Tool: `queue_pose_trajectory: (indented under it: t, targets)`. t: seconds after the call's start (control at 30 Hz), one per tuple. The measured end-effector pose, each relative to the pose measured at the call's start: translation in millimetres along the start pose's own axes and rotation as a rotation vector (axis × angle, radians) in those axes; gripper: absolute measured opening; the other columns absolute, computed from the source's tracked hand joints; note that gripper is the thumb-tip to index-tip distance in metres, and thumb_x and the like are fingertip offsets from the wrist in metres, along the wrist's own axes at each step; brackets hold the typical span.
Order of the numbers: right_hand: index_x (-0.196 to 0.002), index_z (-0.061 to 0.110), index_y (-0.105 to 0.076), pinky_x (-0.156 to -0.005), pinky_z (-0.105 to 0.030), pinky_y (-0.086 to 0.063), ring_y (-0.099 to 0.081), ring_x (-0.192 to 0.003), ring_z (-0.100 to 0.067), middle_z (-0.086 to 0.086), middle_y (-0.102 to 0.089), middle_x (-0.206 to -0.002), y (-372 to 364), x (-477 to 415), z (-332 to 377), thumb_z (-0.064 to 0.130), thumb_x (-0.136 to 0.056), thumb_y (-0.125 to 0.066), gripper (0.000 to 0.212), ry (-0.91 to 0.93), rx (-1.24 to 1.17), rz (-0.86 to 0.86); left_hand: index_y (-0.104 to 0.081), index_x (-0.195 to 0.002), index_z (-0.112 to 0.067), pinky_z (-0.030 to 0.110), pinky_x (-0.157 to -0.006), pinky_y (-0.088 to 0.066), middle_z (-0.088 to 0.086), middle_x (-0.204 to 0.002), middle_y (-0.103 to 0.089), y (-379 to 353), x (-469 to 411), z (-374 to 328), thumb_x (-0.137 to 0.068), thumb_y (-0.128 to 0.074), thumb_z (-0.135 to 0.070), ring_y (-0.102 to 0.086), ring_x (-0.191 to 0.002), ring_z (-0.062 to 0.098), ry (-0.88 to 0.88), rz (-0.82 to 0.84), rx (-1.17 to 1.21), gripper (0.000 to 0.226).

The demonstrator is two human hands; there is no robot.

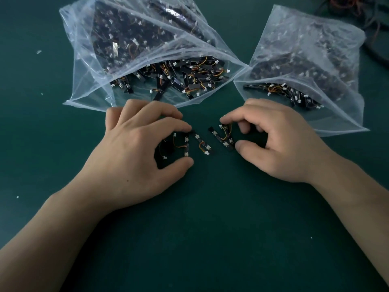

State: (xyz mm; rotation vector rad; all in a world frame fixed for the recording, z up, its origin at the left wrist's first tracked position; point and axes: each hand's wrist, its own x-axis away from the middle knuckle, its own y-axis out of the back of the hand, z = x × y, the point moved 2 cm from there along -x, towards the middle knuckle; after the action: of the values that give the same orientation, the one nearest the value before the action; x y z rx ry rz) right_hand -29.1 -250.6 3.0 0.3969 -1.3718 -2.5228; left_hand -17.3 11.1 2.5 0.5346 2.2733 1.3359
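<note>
The left hand [134, 157] pinches a small black circuit strip with white connectors and orange wires [186, 144] on the dark green table [210, 228]. The right hand [280, 148] pinches a second black strip [225, 142]. Sorting seems under way; next, each strip needs lifting free of its neighbours.

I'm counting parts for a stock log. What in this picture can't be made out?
Head view:
Under the left hand, black strips partly hidden by its fingers.
Contents deep in the left bag and right bag: blurred by creased plastic.
Top right, cables cut off by the edge.
Markings on the strips: too small.
</note>
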Motion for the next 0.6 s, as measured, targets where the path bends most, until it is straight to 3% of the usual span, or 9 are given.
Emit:
queue_pose_trajectory:
  t: [0.27,0.6]
  targets:
    - [-0.12,0.028,-0.072,-0.074,-0.027,-0.037,-0.054,-0.084,-0.009,0.013,-0.055,-0.088,-1,-3,0,0.036,-0.085,-0.07,0.036,0.018,0.021,0.003,-0.07,-0.122,-0.036,0.032,-0.103,-0.021,-0.019,-0.13,-0.056,-5,1,-3,-0.084,-0.059,-0.072,-0.045,-0.125,0.017,0.065,-0.063,-0.047,0.053]
    - [-0.128,0.029,-0.067,-0.076,-0.031,-0.04,-0.052,-0.081,-0.01,0.013,-0.054,-0.088,-3,-4,3,0.051,-0.088,-0.068,0.046,0.036,0.056,0.015,-0.067,-0.128,-0.036,0.031,-0.101,-0.02,-0.019,-0.131,-0.055,-15,3,-19,-0.085,-0.057,-0.077,-0.044,-0.126,0.019,0.207,-0.135,-0.089,0.06]
